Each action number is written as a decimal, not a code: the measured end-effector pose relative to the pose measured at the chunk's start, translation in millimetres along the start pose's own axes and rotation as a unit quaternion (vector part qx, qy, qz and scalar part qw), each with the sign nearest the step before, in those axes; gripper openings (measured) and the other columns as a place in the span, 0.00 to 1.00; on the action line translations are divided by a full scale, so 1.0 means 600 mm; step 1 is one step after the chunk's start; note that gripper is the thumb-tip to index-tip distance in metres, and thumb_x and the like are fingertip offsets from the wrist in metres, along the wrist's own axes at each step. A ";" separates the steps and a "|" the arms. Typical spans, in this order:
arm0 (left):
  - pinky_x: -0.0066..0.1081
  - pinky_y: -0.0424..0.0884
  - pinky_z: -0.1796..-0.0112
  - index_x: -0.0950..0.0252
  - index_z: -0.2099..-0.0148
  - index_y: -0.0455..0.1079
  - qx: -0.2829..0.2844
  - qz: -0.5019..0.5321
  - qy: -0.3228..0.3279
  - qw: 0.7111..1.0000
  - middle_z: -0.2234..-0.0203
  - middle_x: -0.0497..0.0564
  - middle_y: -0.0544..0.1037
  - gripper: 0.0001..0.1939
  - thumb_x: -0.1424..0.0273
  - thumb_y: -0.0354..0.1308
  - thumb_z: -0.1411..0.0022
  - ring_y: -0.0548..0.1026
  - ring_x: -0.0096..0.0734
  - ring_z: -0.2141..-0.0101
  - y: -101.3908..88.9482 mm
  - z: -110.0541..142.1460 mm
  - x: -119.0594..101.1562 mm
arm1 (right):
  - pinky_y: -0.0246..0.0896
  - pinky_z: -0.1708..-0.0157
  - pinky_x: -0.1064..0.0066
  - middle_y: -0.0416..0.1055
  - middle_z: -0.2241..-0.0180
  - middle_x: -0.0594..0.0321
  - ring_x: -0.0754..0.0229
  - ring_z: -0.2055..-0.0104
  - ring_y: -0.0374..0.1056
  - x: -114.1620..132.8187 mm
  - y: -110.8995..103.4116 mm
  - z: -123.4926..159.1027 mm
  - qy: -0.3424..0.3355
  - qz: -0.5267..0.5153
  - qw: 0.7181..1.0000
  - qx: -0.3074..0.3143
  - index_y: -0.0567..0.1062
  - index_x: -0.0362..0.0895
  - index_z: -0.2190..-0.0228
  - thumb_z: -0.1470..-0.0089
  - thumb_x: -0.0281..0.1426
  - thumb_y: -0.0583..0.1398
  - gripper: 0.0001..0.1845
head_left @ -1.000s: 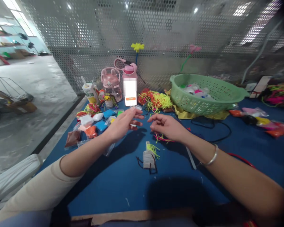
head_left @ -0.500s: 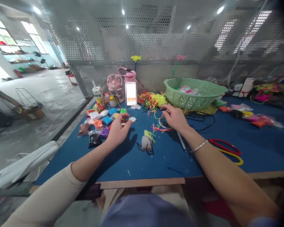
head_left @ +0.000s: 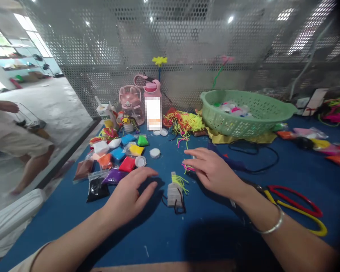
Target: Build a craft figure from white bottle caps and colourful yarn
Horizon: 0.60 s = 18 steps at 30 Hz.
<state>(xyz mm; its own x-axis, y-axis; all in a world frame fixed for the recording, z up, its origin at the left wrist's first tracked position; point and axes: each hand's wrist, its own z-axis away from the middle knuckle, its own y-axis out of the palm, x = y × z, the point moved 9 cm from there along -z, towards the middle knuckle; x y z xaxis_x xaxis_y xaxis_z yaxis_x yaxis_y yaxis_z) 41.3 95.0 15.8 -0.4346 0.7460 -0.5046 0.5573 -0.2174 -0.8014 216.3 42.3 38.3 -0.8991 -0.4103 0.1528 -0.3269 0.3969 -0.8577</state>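
Note:
My left hand (head_left: 132, 190) hovers over the blue table with thumb and fingers apart, holding nothing. Between my hands stands a small clear plastic bottle (head_left: 175, 194) with dark cords at its sides and yellow-green strings (head_left: 181, 182) on top. My right hand (head_left: 212, 170) is to the right of the bottle, fingers spread and empty, above some pink strings (head_left: 188, 167). Beyond my left hand lie bags of coloured clay, among them a purple bag (head_left: 113, 176), a black bag (head_left: 98, 187) and a red bag (head_left: 127, 164). A white cap (head_left: 155, 152) lies farther back.
A green basket (head_left: 243, 124) holding small items stands at the back right. Scissors with red and yellow handles (head_left: 296, 202) lie under my right forearm. Pink bottles (head_left: 131, 102), a phone (head_left: 153, 112) and a string heap (head_left: 184, 120) line the back. A person (head_left: 14, 141) is at the left.
Both hands have come back from the far part of the table toward the bottle and remain empty. My view has shifted. A person has come into sight at the left.

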 end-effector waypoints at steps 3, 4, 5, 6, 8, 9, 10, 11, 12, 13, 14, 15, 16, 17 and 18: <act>0.33 0.71 0.53 0.62 0.50 0.68 0.013 -0.040 0.042 0.998 0.54 0.53 0.76 0.12 0.69 0.52 0.35 0.74 0.34 0.54 -0.001 0.003 -0.018 | 0.62 0.48 0.53 0.73 0.50 0.55 0.51 0.48 0.66 -0.011 -0.003 0.003 0.013 -0.026 1.000 -0.005 0.78 0.44 0.58 0.43 0.21 0.55 0.16; 0.34 0.72 0.53 0.61 0.50 0.68 0.012 -0.057 0.053 0.997 0.54 0.53 0.76 0.12 0.69 0.52 0.35 0.75 0.34 0.54 -0.005 0.005 -0.024 | 0.62 0.48 0.54 0.73 0.50 0.55 0.52 0.48 0.67 -0.014 -0.005 0.005 0.027 -0.032 0.999 -0.010 0.77 0.44 0.56 0.43 0.22 0.55 0.15; 0.34 0.72 0.54 0.61 0.50 0.68 0.009 -0.074 0.064 0.995 0.55 0.52 0.77 0.12 0.69 0.52 0.35 0.75 0.34 0.55 -0.008 0.006 -0.031 | 0.62 0.48 0.54 0.74 0.51 0.55 0.53 0.48 0.67 -0.016 -0.008 0.007 0.040 -0.038 0.998 -0.015 0.76 0.44 0.55 0.42 0.23 0.55 0.15; 0.34 0.72 0.54 0.61 0.50 0.69 0.006 -0.089 0.079 0.993 0.55 0.52 0.77 0.12 0.70 0.53 0.36 0.75 0.34 0.56 -0.012 0.007 -0.039 | 0.62 0.48 0.55 0.74 0.51 0.55 0.54 0.48 0.67 -0.016 -0.011 0.009 0.051 -0.042 0.998 -0.018 0.76 0.44 0.55 0.42 0.24 0.56 0.15; 0.35 0.72 0.56 0.61 0.50 0.69 -0.003 -0.113 0.108 0.988 0.56 0.51 0.78 0.12 0.70 0.55 0.36 0.76 0.34 0.58 -0.020 0.010 -0.057 | 0.62 0.48 0.57 0.74 0.52 0.57 0.55 0.49 0.68 -0.012 -0.017 0.012 0.059 -0.048 0.997 -0.017 0.75 0.45 0.55 0.42 0.24 0.57 0.14; 0.34 0.72 0.56 0.61 0.50 0.69 -0.010 -0.122 0.120 0.985 0.57 0.51 0.78 0.12 0.70 0.56 0.37 0.76 0.34 0.59 -0.024 0.012 -0.065 | 0.62 0.48 0.58 0.74 0.52 0.58 0.56 0.49 0.68 -0.010 -0.020 0.013 0.059 -0.051 0.997 -0.015 0.74 0.46 0.55 0.42 0.24 0.57 0.15; 0.34 0.72 0.57 0.61 0.51 0.70 -0.015 -0.128 0.129 0.983 0.58 0.50 0.79 0.12 0.71 0.56 0.37 0.76 0.33 0.60 -0.025 0.013 -0.071 | 0.62 0.49 0.60 0.74 0.52 0.59 0.57 0.49 0.68 -0.010 -0.023 0.013 0.058 -0.053 0.997 -0.012 0.74 0.47 0.54 0.43 0.24 0.57 0.15; 0.33 0.71 0.57 0.61 0.51 0.70 -0.022 -0.128 0.139 0.982 0.58 0.50 0.79 0.12 0.71 0.56 0.37 0.76 0.33 0.61 -0.026 0.014 -0.077 | 0.62 0.49 0.61 0.75 0.52 0.61 0.57 0.49 0.68 -0.011 -0.025 0.013 0.057 -0.056 0.997 -0.011 0.73 0.48 0.54 0.43 0.24 0.58 0.16; 0.32 0.71 0.57 0.62 0.52 0.71 -0.030 -0.124 0.146 0.981 0.59 0.50 0.80 0.11 0.71 0.55 0.37 0.76 0.32 0.61 -0.025 0.015 -0.080 | 0.62 0.49 0.61 0.75 0.53 0.61 0.58 0.49 0.68 -0.015 -0.027 0.013 0.057 -0.059 0.997 -0.013 0.73 0.49 0.54 0.43 0.24 0.58 0.16; 0.31 0.71 0.56 0.62 0.53 0.72 -0.038 -0.118 0.152 0.981 0.60 0.49 0.80 0.10 0.72 0.54 0.36 0.77 0.31 0.61 -0.023 0.016 -0.083 | 0.62 0.50 0.62 0.75 0.53 0.62 0.58 0.50 0.69 -0.020 -0.028 0.012 0.059 -0.061 0.996 -0.018 0.73 0.50 0.54 0.44 0.23 0.58 0.16; 0.29 0.71 0.56 0.62 0.54 0.72 -0.048 -0.110 0.161 0.980 0.61 0.48 0.81 0.10 0.72 0.53 0.36 0.77 0.30 0.62 -0.020 0.018 -0.085 | 0.63 0.50 0.62 0.75 0.54 0.62 0.57 0.50 0.69 -0.028 -0.027 0.011 0.064 -0.060 0.996 -0.023 0.73 0.50 0.54 0.44 0.23 0.59 0.16; 0.28 0.71 0.56 0.61 0.55 0.72 -0.057 -0.102 0.169 0.979 0.63 0.47 0.81 0.09 0.72 0.52 0.35 0.77 0.29 0.62 -0.016 0.019 -0.085 | 0.63 0.51 0.62 0.75 0.54 0.61 0.57 0.51 0.69 -0.036 -0.026 0.010 0.071 -0.059 0.995 -0.028 0.73 0.49 0.55 0.44 0.23 0.59 0.16; 0.27 0.71 0.56 0.61 0.56 0.72 -0.067 -0.095 0.172 0.978 0.64 0.46 0.81 0.09 0.71 0.52 0.35 0.78 0.28 0.63 -0.013 0.021 -0.082 | 0.64 0.51 0.62 0.75 0.55 0.61 0.57 0.52 0.70 -0.044 -0.022 0.009 0.078 -0.055 0.995 -0.030 0.73 0.49 0.55 0.44 0.24 0.59 0.15; 0.26 0.71 0.57 0.61 0.56 0.71 -0.072 -0.085 0.170 0.979 0.65 0.45 0.82 0.08 0.71 0.52 0.35 0.78 0.27 0.64 -0.008 0.021 -0.076 | 0.64 0.52 0.63 0.76 0.56 0.61 0.57 0.52 0.70 -0.051 -0.018 0.008 0.085 -0.050 0.995 -0.030 0.73 0.48 0.56 0.44 0.24 0.59 0.14; 0.25 0.72 0.57 0.61 0.57 0.70 -0.070 -0.072 0.163 0.982 0.65 0.45 0.82 0.07 0.71 0.52 0.36 0.78 0.26 0.64 -0.003 0.020 -0.067 | 0.64 0.53 0.63 0.76 0.57 0.61 0.57 0.53 0.70 -0.057 -0.011 0.008 0.091 -0.045 0.995 -0.023 0.73 0.48 0.56 0.44 0.25 0.59 0.13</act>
<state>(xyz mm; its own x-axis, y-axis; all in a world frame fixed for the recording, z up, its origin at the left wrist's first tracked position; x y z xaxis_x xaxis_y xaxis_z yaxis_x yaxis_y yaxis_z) 49.4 57.9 33.8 -0.2796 0.9291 -0.2423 0.6082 -0.0239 -0.7935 250.4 49.8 36.6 -0.9022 -0.2924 0.3169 -0.4171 0.4049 -0.8137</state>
